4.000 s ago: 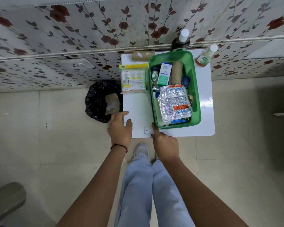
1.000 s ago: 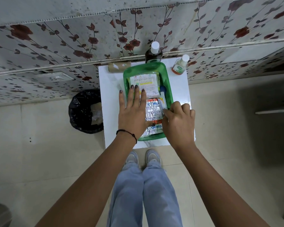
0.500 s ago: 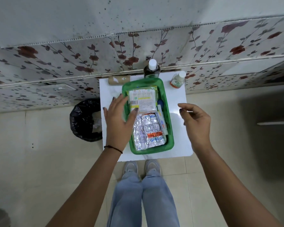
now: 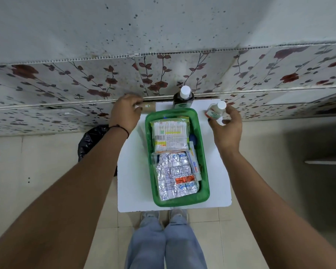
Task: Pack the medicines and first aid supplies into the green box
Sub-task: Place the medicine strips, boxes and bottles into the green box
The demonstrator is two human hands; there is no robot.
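Left hand [image 4: 125, 111] grips the tan bandage roll [image 4: 148, 106] beside the green plastic box's [image 4: 204, 171] far-left corner; right hand [image 4: 226, 129] clasps the small white-capped clear bottle [image 4: 215, 112] far right.

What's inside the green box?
On top in the green box lie a pack of cotton swabs and silver pill strips, with a long white packet beside them and something blue peeking out. Whatever lies underneath is covered.

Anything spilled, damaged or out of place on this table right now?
Nothing spilled or broken. The foil blister strips lie slightly skewed in the green box, not squared to its sides. The dark bottle and small bottle outside it are both capped.
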